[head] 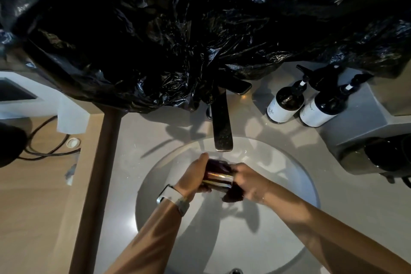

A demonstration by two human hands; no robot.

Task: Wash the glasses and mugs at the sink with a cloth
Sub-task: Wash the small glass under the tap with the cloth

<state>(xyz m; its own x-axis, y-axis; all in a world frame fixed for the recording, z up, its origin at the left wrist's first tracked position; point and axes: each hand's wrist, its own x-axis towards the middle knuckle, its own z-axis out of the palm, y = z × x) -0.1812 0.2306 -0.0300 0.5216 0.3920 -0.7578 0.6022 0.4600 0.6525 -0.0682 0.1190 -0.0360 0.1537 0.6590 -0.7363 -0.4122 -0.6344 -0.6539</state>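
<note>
Over the round white sink [289,184], just below the dark faucet spout [222,127], my left hand [193,176] grips a dark, shiny mug [219,177] lying on its side. My right hand [246,181] is blurred against the mug's right end and holds a dark cloth [232,196] that hangs under it. A watch with a white strap sits on my left wrist. The mug's inside is hidden from me.
Crumpled black plastic sheeting [178,29] covers the wall behind the faucet. Two dark pump bottles [287,102] with white labels stand at the back right on the counter. Further right a dark mug [389,153] sits on a grey tray. A wooden surface with a black cable [44,140] lies to the left.
</note>
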